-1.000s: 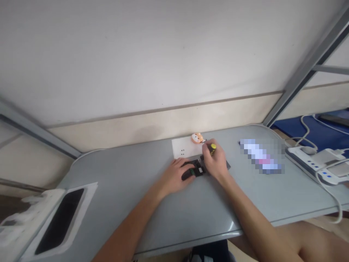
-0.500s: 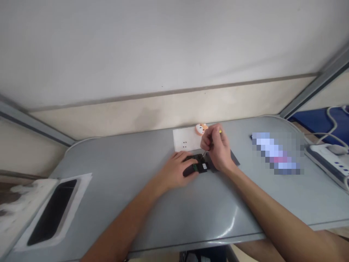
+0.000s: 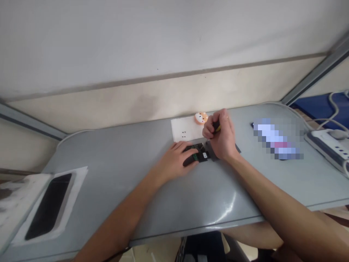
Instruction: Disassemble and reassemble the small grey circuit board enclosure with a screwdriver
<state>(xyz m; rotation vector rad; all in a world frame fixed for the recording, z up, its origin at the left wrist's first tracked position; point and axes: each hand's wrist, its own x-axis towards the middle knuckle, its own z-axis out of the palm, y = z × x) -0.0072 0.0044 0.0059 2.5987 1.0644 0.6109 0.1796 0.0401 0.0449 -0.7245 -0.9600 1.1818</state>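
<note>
My left hand [image 3: 177, 160] grips an opened black electronic device [image 3: 203, 156] from its left side, fingers over the top and thumb along the near edge. Part of a green circuit board and a small white label show on it. My right hand [image 3: 225, 138] is closed around a screwdriver [image 3: 217, 127] with a black and yellow handle. Its thin shaft slants down to the device's upper part, where I cannot make out the exact contact. A flat dark grey panel [image 3: 213, 152] lies just right of the device, partly under my right hand.
Behind the device, a white paper [image 3: 178, 127] carries several tiny dark screws and an orange-white animal-face item [image 3: 201, 118]. A dark phone [image 3: 50, 205] lies on papers at left. At right are a blurred-out phone-like object [image 3: 275, 140] and a white power strip [image 3: 331, 147].
The camera view has tilted down slightly, so the table sits higher. My right hand has turned around the screwdriver, showing more of its handle. My left hand keeps its hold.
</note>
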